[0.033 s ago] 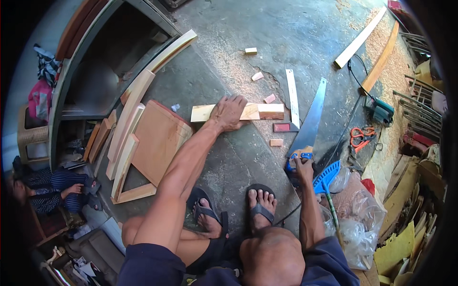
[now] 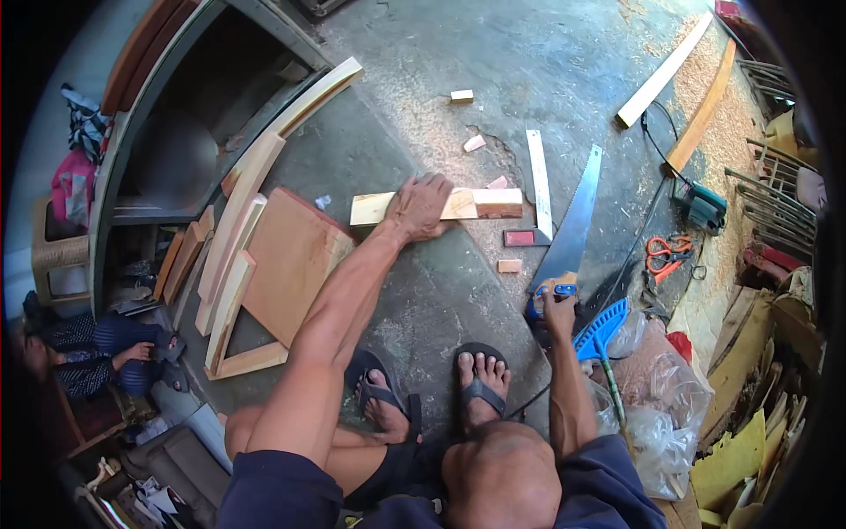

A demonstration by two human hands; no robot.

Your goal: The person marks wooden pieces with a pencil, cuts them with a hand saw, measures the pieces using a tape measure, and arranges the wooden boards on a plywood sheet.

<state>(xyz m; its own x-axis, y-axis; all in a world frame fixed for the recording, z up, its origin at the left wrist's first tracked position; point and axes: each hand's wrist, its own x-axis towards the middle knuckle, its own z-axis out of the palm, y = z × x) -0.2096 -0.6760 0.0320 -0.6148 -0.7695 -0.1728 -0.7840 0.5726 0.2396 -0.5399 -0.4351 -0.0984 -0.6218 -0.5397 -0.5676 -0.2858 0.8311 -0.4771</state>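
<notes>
My left hand (image 2: pixel 421 208) is closed over a short length of pale wood (image 2: pixel 374 210), pressing it on the ground, and its middle is hidden under the fingers. The wood lies crosswise and its right end looks redder. To the right, my right hand (image 2: pixel 558 314) grips the blue and tan handle of a handsaw (image 2: pixel 575 216). The blade points away from me and lies along the floor, apart from the wood. Between the wood and the saw lies a try square (image 2: pixel 538 181) with a reddish stock. Small wood offcuts (image 2: pixel 509 265) are scattered around it.
A wooden panel (image 2: pixel 291 264) and curved wooden pieces (image 2: pixel 238 220) stand at left by a cabinet. Farther right are a corded power tool (image 2: pixel 703 209), orange-handled scissors (image 2: pixel 667 256), a blue rake head (image 2: pixel 603 329) and plastic bags (image 2: pixel 661 423). A person (image 2: pixel 106 353) sits far left.
</notes>
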